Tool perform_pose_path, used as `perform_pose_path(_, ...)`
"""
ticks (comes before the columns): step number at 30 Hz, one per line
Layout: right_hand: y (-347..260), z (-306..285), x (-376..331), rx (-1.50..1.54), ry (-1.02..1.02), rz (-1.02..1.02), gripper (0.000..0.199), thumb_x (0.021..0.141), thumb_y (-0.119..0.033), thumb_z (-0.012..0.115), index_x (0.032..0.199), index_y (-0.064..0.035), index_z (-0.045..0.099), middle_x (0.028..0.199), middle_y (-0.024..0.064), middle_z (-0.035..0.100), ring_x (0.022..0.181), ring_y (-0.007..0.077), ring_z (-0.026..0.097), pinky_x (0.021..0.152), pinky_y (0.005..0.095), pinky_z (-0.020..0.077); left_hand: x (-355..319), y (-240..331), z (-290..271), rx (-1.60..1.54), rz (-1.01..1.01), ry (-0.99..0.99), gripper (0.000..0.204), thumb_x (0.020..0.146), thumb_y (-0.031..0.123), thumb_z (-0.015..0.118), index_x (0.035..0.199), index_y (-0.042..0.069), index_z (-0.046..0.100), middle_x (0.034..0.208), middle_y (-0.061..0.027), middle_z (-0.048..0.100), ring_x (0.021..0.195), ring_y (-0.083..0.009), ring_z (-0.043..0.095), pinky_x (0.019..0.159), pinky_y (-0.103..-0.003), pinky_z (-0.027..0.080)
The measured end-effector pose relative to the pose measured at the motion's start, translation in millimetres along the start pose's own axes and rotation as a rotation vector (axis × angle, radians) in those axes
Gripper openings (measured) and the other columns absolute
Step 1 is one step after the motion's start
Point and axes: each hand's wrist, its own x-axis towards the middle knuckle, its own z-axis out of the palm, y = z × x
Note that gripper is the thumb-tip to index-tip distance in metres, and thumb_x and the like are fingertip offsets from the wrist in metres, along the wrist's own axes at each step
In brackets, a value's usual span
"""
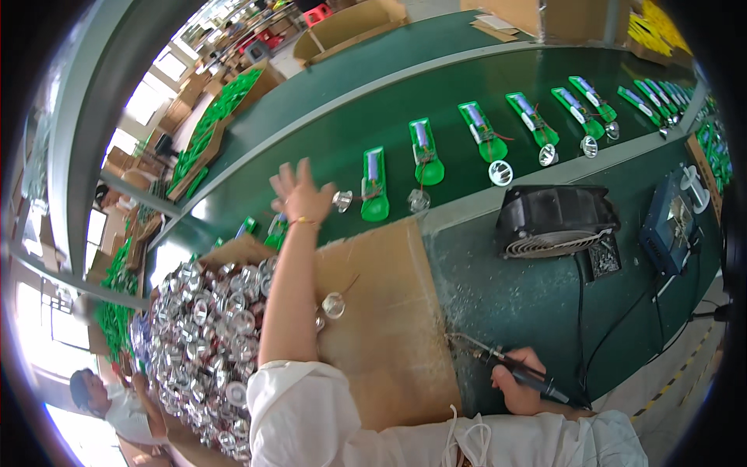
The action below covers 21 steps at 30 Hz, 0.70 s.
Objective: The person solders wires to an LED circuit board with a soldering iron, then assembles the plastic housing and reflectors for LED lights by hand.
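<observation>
My left hand [303,194] reaches over the green belt with its fingers spread and nothing in them. Right beside it lies a silver reflector cup [342,201], wired to a green flashlight casing [374,183] that carries a purple-blue cell. In my right hand [520,383] is a soldering iron [538,379], its thin metal tip pointing left over the edge of a brown cardboard sheet [389,311]. One loose reflector with a wire [334,305] rests on that sheet next to my left forearm.
A heap of silver reflectors [206,335] fills a box at left. More green casings [482,132] line the belt. A black fan [554,222] and a blue soldering station [668,222] with cables stand at right. Another person [128,409] sits at far lower left.
</observation>
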Motion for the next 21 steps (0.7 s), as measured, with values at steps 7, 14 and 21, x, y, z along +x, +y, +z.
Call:
perform_pose_path(7,2,-1,-1,-0.010,0.012,-0.087,0.021,0.072,-0.007,0.069,0.084,-0.0009,0.052,0.068,0.0044,0.059,0.058,0.0064,0.053,0.051,0.0210,0.0414,36,-87,27,0.263,-0.141,-0.419,0.071,0.079,0.032,0.056,0.138,0.022,0.017,0.128,-0.0154,0.040,0.114,-0.0356,0.044,0.092,-0.052,0.033)
perform_pose_path(14,-8,-1,-1,0.016,-0.047,-0.019,0.020,0.077,-0.009,0.065,0.087,-0.0007,0.050,0.070,0.0072,0.060,0.059,0.0075,0.055,0.052,0.0224,0.0450,-27,-13,-55,-0.105,0.205,-0.118,0.064,0.073,0.034,0.059,0.126,0.010,0.034,0.090,-0.0194,0.060,0.085,-0.0357,0.059,0.073,-0.044,0.047)
perform_pose_path(21,-24,5,5,0.075,-0.027,0.068,0.014,0.080,-0.008,0.059,0.087,-0.0002,0.048,0.067,0.0067,0.057,0.055,0.0086,0.053,0.050,0.0225,0.0447,-235,7,-74,-0.164,0.348,-0.371,0.072,0.070,0.041,0.062,0.126,0.005,0.033,0.092,-0.0188,0.059,0.073,-0.0345,0.061,0.061,-0.042,0.050)
